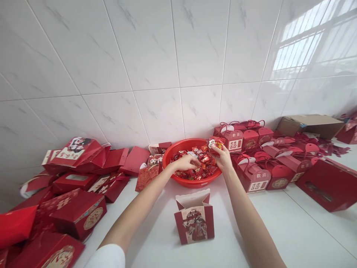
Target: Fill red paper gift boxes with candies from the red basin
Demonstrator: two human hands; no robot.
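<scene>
A red plastic basket full of wrapped candies stands against the tiled wall. Over its left part, my left hand reaches down among the candies with bent fingers; what its fingertips hold, if anything, is too small to name. At the basket's right rim my right hand is closed on red candy packets, raised above the candies. In front of the basket, between my forearms, an upright red gift box with a printed front stands with its top open.
Red boxes and bags are heaped at the left. Closed red boxes with cord handles stand in rows at the right, near a large dark red box. Behind them lies a cardboard box.
</scene>
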